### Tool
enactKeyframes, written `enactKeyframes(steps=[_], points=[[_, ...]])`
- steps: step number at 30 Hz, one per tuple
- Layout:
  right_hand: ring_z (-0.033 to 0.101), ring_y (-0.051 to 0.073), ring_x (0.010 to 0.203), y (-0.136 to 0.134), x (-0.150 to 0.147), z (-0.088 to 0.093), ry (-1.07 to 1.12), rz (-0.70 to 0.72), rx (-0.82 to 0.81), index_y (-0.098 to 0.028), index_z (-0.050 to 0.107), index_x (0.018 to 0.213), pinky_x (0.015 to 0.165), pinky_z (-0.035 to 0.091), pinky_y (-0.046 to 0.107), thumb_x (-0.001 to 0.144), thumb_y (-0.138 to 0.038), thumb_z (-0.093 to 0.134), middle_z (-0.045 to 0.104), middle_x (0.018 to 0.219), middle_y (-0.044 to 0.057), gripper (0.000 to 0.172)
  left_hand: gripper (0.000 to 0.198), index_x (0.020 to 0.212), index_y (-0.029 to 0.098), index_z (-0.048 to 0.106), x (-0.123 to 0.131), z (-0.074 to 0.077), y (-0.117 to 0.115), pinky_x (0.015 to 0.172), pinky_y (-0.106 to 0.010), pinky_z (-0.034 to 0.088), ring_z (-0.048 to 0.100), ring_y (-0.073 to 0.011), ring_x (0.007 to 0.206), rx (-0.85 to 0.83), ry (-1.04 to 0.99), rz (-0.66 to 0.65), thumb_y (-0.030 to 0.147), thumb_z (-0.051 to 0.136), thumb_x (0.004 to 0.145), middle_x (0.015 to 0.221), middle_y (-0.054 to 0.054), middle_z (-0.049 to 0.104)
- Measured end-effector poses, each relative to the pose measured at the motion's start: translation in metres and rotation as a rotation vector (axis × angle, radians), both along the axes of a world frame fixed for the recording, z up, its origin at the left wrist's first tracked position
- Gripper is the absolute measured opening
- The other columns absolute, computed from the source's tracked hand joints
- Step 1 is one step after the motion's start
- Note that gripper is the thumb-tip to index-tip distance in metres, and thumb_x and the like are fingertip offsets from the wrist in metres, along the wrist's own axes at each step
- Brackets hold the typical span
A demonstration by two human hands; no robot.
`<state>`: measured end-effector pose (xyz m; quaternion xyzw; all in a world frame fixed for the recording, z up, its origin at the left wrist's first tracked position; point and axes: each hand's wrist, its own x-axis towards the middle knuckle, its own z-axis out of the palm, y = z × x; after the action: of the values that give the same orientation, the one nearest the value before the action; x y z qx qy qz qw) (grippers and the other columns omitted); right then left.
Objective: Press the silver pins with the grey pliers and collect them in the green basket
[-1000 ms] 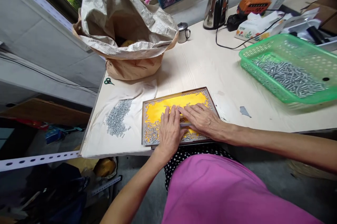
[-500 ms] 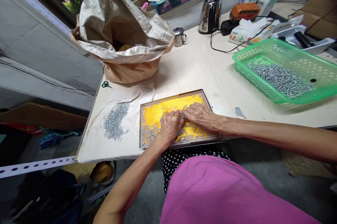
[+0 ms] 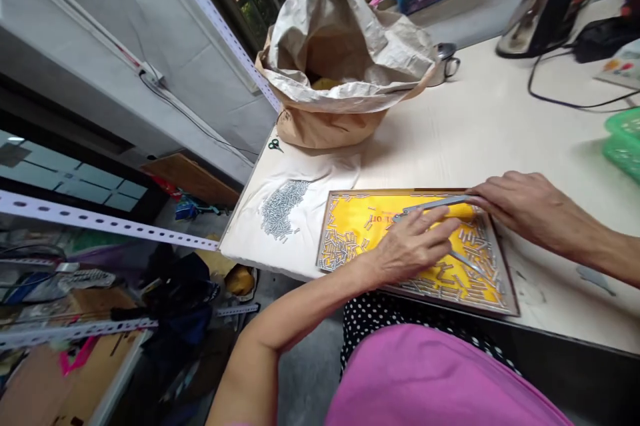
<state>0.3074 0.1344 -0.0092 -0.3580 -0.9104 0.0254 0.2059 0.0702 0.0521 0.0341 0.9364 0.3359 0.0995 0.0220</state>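
Left hand (image 3: 415,247) is down on the yellow tray (image 3: 324,239), fingers half curled, tips on the near end of a thin metal strip (image 3: 434,203). It looks like pressing rather than gripping, but I can't confirm that from this angle. Right hand (image 3: 525,207) is mostly flat and holds nothing, with its fingertips resting on the strip's other end by the tray's far rim. The strip lies across the tray, spanning from one hand to the other.

Small steel pins (image 3: 339,249) lie loose in the tray. One cluster is left of the left hand, and more sit under it and nearer the body than the right hand.

- **Left of the left hand:** white cloth (image 3: 320,169) with a loose pile (image 3: 283,207) of the same pins.
- **Beyond that pile:** scissors (image 3: 273,145).
- **Beyond both hands:** open paper sack (image 3: 345,59), with a steel mug (image 3: 445,61) just beside it.
- **Well beyond the right hand:** kettle (image 3: 550,6).
- **Right of the right hand:** corner of a green basket (image 3: 625,143).
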Motion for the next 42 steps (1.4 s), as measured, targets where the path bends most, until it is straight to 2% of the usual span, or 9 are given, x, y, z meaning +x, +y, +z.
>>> enactKeyframes(steps=[3,5,11,13,16,20,33,36,42], points=[[0.050,0.023,0.076,0.009,0.008,-0.004,0.012,0.004,-0.002,-0.020,0.062,0.091,0.072,0.033,0.039,0.100,-0.052,0.031,0.063,0.084,0.012,0.046,0.031,0.102,0.023,0.069,0.000,0.004,-0.001,0.112,-0.043,0.043,0.043,-0.0211,0.139,0.026,0.037,-0.043,0.018,0.038,0.100,0.135,-0.004,0.060],[0.050,0.024,0.077,0.009,0.013,-0.003,0.014,-0.018,0.012,-0.021,0.061,0.091,0.075,0.033,0.041,0.100,-0.053,0.030,0.063,0.083,0.012,0.046,0.026,0.108,0.024,0.067,-0.013,0.004,-0.006,0.111,-0.041,0.044,0.048,-0.0211,0.134,0.065,0.001,0.050,0.026,0.043,0.100,0.129,-0.005,0.064],[0.052,0.026,0.078,-0.003,0.025,-0.008,-0.013,-0.077,0.038,-0.023,0.058,0.085,0.077,0.034,0.044,0.096,-0.062,0.027,0.064,0.084,0.015,0.051,0.022,0.095,0.019,0.068,-0.130,-0.004,-0.047,0.087,-0.037,0.050,0.060,-0.0231,0.095,0.173,-0.130,1.024,0.026,0.048,0.098,0.096,-0.010,0.069],[0.053,0.026,0.077,-0.009,0.021,-0.010,0.012,-0.064,0.021,-0.023,0.058,0.085,0.077,0.035,0.044,0.096,-0.061,0.028,0.063,0.082,0.014,0.049,0.017,0.092,0.018,0.069,-0.173,-0.011,-0.061,0.085,-0.038,0.048,0.057,-0.0264,0.097,0.117,-0.052,1.236,0.024,0.053,0.095,0.095,-0.012,0.068],[0.053,0.026,0.076,-0.016,0.010,-0.009,0.050,-0.049,0.007,-0.024,0.058,0.085,0.076,0.035,0.043,0.097,-0.058,0.029,0.061,0.079,0.012,0.046,0.017,0.089,0.017,0.071,-0.217,-0.022,-0.077,0.085,-0.037,0.046,0.057,-0.0275,0.099,-0.010,0.105,1.351,0.022,0.055,0.092,0.096,-0.012,0.069],[0.050,0.025,0.074,-0.019,-0.001,-0.004,0.064,-0.006,0.059,-0.024,0.059,0.084,0.074,0.033,0.042,0.098,-0.054,0.032,0.060,0.076,0.010,0.043,0.018,0.090,0.015,0.073,-0.238,-0.034,-0.082,0.084,-0.033,0.044,0.059,-0.0257,0.098,-0.120,0.172,1.388,0.022,0.056,0.089,0.095,-0.012,0.071],[0.046,0.018,0.075,-0.032,-0.027,0.031,-0.086,0.018,0.300,-0.017,0.062,0.082,0.083,0.030,0.035,0.100,-0.032,0.044,0.060,0.073,0.003,0.030,0.027,0.096,0.011,0.075,-0.245,-0.034,-0.074,0.090,-0.035,0.047,0.067,-0.0271,0.097,-0.201,0.033,1.386,0.021,0.053,0.083,0.098,-0.015,0.075],[0.046,0.018,0.076,-0.031,-0.029,0.034,-0.078,0.034,0.334,-0.018,0.063,0.083,0.084,0.029,0.035,0.100,-0.032,0.045,0.062,0.074,0.002,0.028,0.030,0.097,0.013,0.075,-0.209,-0.025,-0.078,0.090,-0.036,0.050,0.068,-0.0265,0.096,-0.246,-0.250,1.298,0.028,0.054,0.082,0.101,-0.014,0.074],[0.044,0.018,0.076,-0.026,-0.031,0.031,-0.059,0.028,0.344,-0.018,0.063,0.083,0.084,0.027,0.035,0.100,-0.034,0.046,0.063,0.075,0.003,0.029,0.028,0.090,0.016,0.074,-0.092,-0.020,-0.075,0.074,-0.029,0.054,0.069,-0.0194,0.078,-0.598,-0.771,1.026,0.040,0.065,0.078,0.088,-0.007,0.075]])
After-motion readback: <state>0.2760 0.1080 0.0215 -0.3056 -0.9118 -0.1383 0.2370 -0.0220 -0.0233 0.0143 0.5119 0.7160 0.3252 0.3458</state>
